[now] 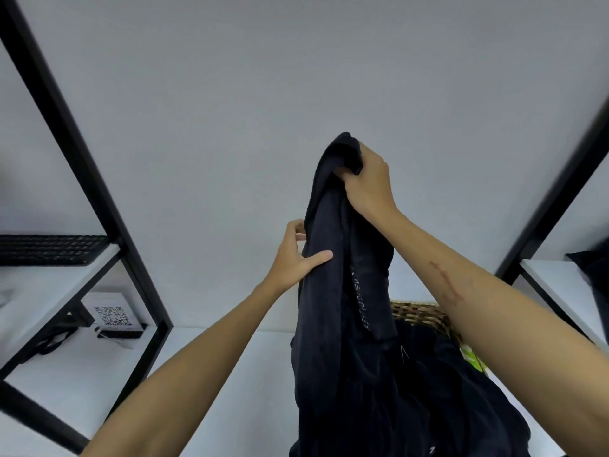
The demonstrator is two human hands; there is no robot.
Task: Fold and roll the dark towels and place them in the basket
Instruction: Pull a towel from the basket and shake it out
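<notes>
A long dark towel (333,291) hangs upright in front of me, lifted well above the white table (230,374). My right hand (369,183) grips its bunched top end. Lower down, my left hand (296,255) pinches the towel's left edge, thumb across the front and fingers behind the cloth. The towel's lower part drapes down onto more dark cloth heaped at the bottom of the view. A woven basket (425,315) stands behind the towel to the right, its rim partly hidden by the cloth and my right forearm.
Black-framed shelving stands on both sides. The left shelf carries a black keyboard (49,249), with a QR-code card (112,315) on the table below it. A dark object (593,275) lies on the right shelf. Something green (473,361) shows beside the basket.
</notes>
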